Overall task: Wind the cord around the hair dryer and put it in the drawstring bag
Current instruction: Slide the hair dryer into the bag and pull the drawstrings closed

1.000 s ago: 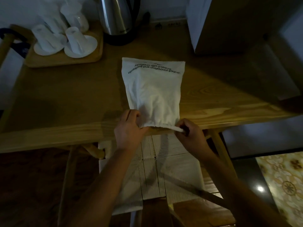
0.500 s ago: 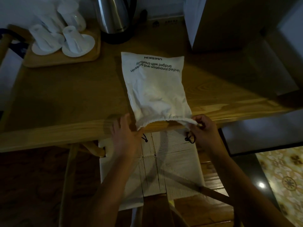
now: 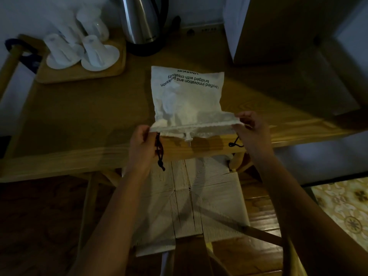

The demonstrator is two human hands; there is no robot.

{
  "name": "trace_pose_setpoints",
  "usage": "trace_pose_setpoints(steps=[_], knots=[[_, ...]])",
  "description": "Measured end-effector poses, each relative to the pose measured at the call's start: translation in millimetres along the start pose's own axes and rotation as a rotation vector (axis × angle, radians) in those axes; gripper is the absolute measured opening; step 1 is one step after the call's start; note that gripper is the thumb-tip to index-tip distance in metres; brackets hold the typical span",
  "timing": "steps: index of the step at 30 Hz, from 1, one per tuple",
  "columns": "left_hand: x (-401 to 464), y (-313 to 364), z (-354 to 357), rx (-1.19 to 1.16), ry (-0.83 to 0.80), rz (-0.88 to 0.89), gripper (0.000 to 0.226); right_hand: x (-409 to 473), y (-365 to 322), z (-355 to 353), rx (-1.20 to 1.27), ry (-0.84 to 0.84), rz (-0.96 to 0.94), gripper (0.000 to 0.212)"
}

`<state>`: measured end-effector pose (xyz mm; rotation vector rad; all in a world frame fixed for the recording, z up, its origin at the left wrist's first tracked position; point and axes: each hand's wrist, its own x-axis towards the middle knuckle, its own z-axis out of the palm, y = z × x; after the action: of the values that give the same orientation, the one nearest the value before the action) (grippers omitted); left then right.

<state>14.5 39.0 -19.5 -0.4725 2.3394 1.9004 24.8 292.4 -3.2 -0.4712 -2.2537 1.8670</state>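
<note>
A white drawstring bag (image 3: 187,96) with black printed text lies on the wooden table (image 3: 79,120), its mouth toward me at the front edge. My left hand (image 3: 141,150) pinches the left corner of the mouth and my right hand (image 3: 251,132) pinches the right corner, so the mouth is stretched wide. Black drawstring ends hang at both corners, one (image 3: 160,154) by my left hand, the other (image 3: 235,142) by my right. A small white plug-like piece (image 3: 188,138) pokes out at the middle of the mouth. The bag bulges; the hair dryer itself is hidden.
A wooden tray (image 3: 79,74) with upturned white cups on saucers (image 3: 97,54) stands at the back left. A steel kettle (image 3: 141,22) is behind the bag. A dark box-like unit (image 3: 278,28) fills the back right. A woven-seat chair (image 3: 195,200) sits below the table edge.
My hands have moved apart along the bag's mouth, pulling it from bunched to stretched wide. The drawstring ends have come into view, hanging at each corner.
</note>
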Motion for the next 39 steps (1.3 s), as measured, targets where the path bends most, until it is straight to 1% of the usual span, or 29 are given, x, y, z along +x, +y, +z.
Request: trace_pose_setpoints(steps=[2,3,5,6,7,8,9,10,11,12,13,16,18,20,21,23,25,26,27,28,31,34,36,38,39], knots=[[3,-5,4,-0.039,-0.052,-0.13,0.008,4,5,4,-0.081,0.014,0.04,0.019],[4,-10,5,-0.034,-0.081,-0.181,0.009,5,9,5,-0.162,0.004,0.074,0.021],[6,-20,6,-0.014,-0.11,-0.249,0.008,5,19,6,-0.408,-0.068,0.126,0.032],[7,-24,6,-0.027,-0.114,-0.265,0.008,3,24,7,-0.595,-0.112,0.113,0.042],[8,-26,5,-0.066,-0.112,-0.273,0.008,0,27,9,-0.794,-0.138,0.051,0.057],[8,-28,5,-0.114,-0.106,-0.269,0.006,-6,30,13,-0.945,-0.15,-0.064,0.072],[9,-28,5,-0.148,-0.094,-0.262,0.003,-13,32,20,-1.025,-0.159,-0.206,0.081],[10,-29,6,-0.15,-0.081,-0.254,0.01,-19,35,29,-1.056,-0.165,-0.343,0.083],[10,-30,8,-0.106,-0.071,-0.243,0.021,-25,37,39,-1.062,-0.167,-0.447,0.082],[11,-31,11,-0.036,-0.062,-0.224,0.031,-30,38,48,-1.06,-0.164,-0.509,0.08],[11,-31,14,0.037,-0.051,-0.196,0.035,-31,39,56,-1.05,-0.161,-0.532,0.077],[13,-32,18,0.129,-0.02,-0.173,0.039,-24,37,68,-1.049,-0.167,-0.517,0.069],[13,-33,17,0.157,-0.031,-0.174,0.04,-19,37,69,-1.047,-0.16,-0.543,0.059],[14,-33,15,0.183,-0.036,-0.155,0.036,-17,38,67,-1.031,-0.18,-0.59,0.046],[14,-33,13,0.196,-0.036,-0.137,0.031,-16,39,66,-1.018,-0.213,-0.603,0.043],[13,-33,10,0.236,-0.047,-0.08,0.022,-14,38,65,-0.91,-0.323,-0.561,0.042],[12,-35,7,0.292,-0.072,-0.007,0.018,-9,32,64,-0.693,-0.452,-0.376,0.036],[12,-34,5,0.321,-0.094,0.021,0.017,-5,29,63,-0.61,-0.481,-0.289,0.032],[13,-34,2,0.348,-0.126,0.042,0.018,-1,26,60,-0.558,-0.496,-0.24,0.03],[14,-32,-1,0.373,-0.172,0.055,0.019,3,24,58,-0.543,-0.5,-0.233,0.03],[20,-21,-11,0.422,-0.348,0.074,0.02,10,21,51,-0.613,-0.509,-0.316,0.036],[23,-11,-15,0.597,-0.478,0.118,0.023,11,20,47,-0.602,-0.54,-0.307,0.032],[23,-8,-16,0.71,-0.491,0.173,0.026,13,17,44,-0.538,-0.537,-0.299,0.026],[21,-6,-18,0.695,-0.479,0.178,0.032,16,14,41,-0.446,-0.516,-0.274,0.023],[21,-6,-19,0.652,-0.478,0.148,0.035,17,14,41,-0.433,-0.512,-0.262,0.022]])
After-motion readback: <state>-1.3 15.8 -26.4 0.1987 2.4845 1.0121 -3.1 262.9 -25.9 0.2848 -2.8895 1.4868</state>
